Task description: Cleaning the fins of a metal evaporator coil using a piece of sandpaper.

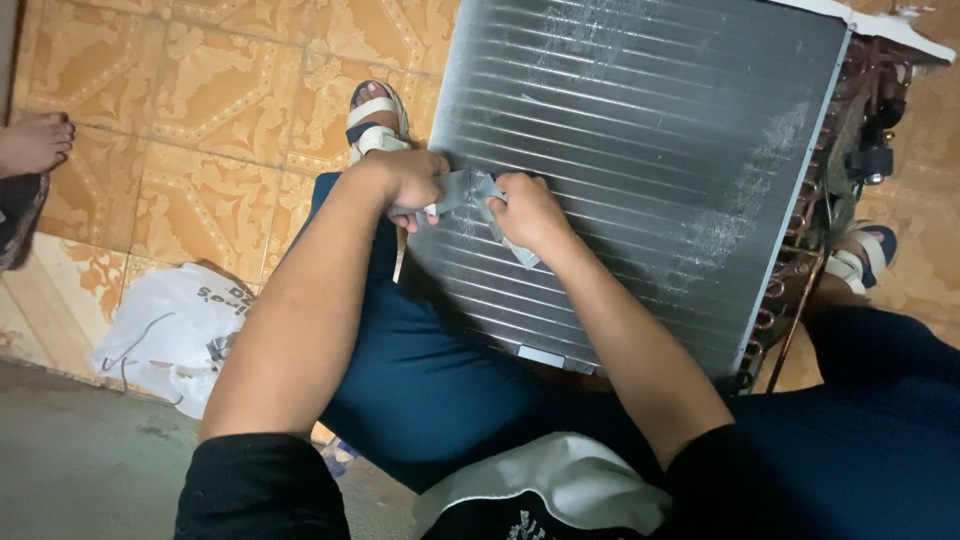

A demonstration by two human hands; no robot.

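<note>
Ribbed matt metal coil panel (640, 150), scuffed pale at 3 o'clock; glossy patterned tile floor (200, 110); crinkled white plastic bag (175, 335).

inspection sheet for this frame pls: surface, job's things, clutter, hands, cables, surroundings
Surface: patterned tile floor; grey concrete strip nearest the camera.
Job's things: finned coil panel propped against the knees; grey cloth held on its fins.
Clutter: white plastic bag on the floor.
Hands: left hand and right hand both grip the cloth.
Cables: nothing seen; copper tube bends along the panel's right edge.
Surroundings: another person's bare foot.
</note>
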